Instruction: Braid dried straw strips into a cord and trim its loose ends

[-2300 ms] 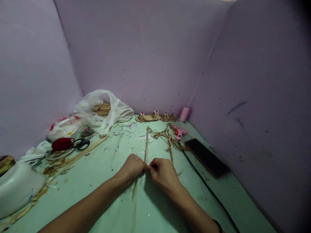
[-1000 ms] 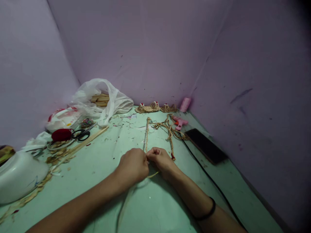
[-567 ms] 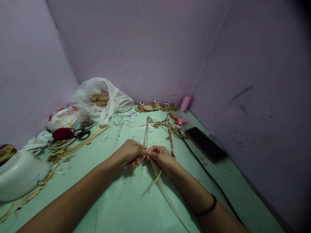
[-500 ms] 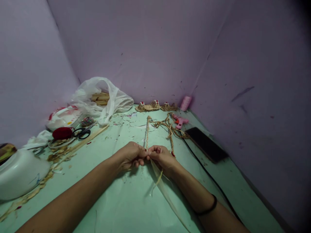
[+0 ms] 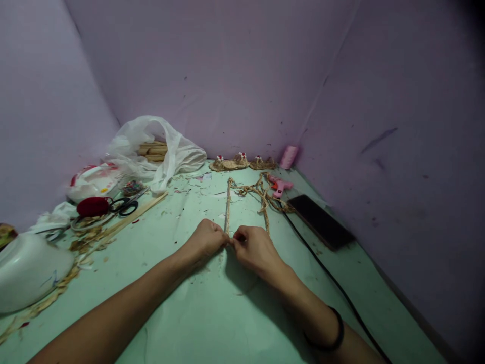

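The near end of a braided straw cord (image 5: 228, 208) is pinched between the fingertips of the left hand (image 5: 207, 238) and the right hand (image 5: 257, 251), which are brought together at the middle of the green bench (image 5: 185, 318). The cord is stretched away from them toward the far side, where it is joined to a tangle of cords (image 5: 261, 194). Part of this tangle is led back toward the right hand and partly hidden by it.

Just right of the tangle, a pink glue gun (image 5: 279, 188) is laid, and its black cable (image 5: 322, 268) is trailed past the right forearm. Beyond the cable, the right side is taken up by a dark, flat phone-like slab (image 5: 320, 221). Small beaded woven pieces (image 5: 230, 165) and a pink spool (image 5: 289, 157) are set along the far wall.

The far left is crowded by a white plastic bag (image 5: 182, 154), in which straw strips (image 5: 153, 150) are held. Nearer, scissors (image 5: 128, 207) are placed beside a red ball (image 5: 93, 207), and a white bowl (image 5: 32, 273) is bordered by dried scraps (image 5: 81, 246).
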A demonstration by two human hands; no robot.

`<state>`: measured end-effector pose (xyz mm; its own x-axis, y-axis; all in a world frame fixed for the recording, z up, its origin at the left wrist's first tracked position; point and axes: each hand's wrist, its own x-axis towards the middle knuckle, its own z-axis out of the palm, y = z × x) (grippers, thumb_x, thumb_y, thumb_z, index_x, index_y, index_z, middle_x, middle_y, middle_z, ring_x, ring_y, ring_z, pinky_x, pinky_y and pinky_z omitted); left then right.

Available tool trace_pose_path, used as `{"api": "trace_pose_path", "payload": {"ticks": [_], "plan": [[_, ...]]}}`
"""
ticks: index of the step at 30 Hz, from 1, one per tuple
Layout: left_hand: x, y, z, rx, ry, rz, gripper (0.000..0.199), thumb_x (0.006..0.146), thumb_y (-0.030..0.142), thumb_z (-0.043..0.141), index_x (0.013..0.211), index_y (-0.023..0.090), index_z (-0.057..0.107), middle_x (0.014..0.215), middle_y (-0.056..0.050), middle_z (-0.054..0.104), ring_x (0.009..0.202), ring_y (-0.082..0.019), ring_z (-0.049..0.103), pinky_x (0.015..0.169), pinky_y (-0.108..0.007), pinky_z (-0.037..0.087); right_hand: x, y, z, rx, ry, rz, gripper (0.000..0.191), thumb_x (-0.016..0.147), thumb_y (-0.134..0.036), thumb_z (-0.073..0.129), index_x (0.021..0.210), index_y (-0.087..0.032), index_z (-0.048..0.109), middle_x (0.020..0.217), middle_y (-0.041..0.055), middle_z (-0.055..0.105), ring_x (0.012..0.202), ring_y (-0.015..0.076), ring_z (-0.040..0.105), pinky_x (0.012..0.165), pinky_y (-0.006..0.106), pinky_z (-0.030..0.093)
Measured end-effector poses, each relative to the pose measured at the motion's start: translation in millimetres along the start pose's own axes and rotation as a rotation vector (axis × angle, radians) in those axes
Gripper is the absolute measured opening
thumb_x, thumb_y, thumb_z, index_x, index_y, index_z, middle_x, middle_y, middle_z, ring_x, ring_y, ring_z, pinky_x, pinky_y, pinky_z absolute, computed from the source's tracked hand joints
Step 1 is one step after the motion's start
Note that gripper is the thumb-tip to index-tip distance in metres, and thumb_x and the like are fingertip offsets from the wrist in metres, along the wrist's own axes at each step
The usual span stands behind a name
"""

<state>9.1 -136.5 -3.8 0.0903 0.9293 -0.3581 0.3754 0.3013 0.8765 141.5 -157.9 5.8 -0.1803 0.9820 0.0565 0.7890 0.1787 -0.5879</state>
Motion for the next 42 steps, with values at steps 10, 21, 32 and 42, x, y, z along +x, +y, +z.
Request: {"api": "trace_pose_path", "payload": {"ticks": [10,21,32,42], "plan": [[-19,23,-4.1,-0.250,-0.073,-0.119,0.017,0.047,0.010,0.050,0.036,0.015,0.038,0.027,0.008,0.026,0.024,-0.002,0.019,0.030,-0.018,0.008,-13,-13,1,0.115,-0.024,-0.054,0.015,0.064,-0.014,0.050,0.055,-0.015,0.062,0.047,0.0009,0.054,0.044,0.0095,0.039,0.045,0.024,0.022],[-3,8,-17.2,-0.115,-0.247,-0.041,0.006,0.049,0.019,0.053,0.049,0.013,0.052,0.030,0.007,0.032,0.028,-0.004,0.020,0.032,-0.020,0.010,10,0,6,0.909,-0.272,0.381,0.014,0.064,-0.025,0.050,0.054,-0.015,0.052,0.041,-0.0029,0.046,0.036,0.0070,0.038,0.039,0.020,0.025],[-9,19,-45.0,0.279,-0.387,0.060,0.013,0.055,0.021,0.052,0.048,0.012,0.058,0.041,0.000,0.051,0.035,-0.005,0.031,0.037,-0.019,0.020,14,8,14,0.824,-0.199,0.362,0.008,0.054,-0.020,0.058,0.050,-0.014,0.054,0.038,-0.0058,0.041,0.037,0.0046,0.028,0.040,0.021,0.017],[6,29,-146.8,0.364,0.282,0.034,0.016,0.056,0.026,0.062,0.063,0.012,0.063,0.049,0.000,0.056,0.037,-0.006,0.036,0.039,-0.020,0.026,13,8,15,0.803,-0.218,0.379,0.011,0.054,-0.021,0.058,0.048,-0.015,0.052,0.038,-0.0060,0.040,0.037,0.0045,0.026,0.040,0.022,0.014]]}}
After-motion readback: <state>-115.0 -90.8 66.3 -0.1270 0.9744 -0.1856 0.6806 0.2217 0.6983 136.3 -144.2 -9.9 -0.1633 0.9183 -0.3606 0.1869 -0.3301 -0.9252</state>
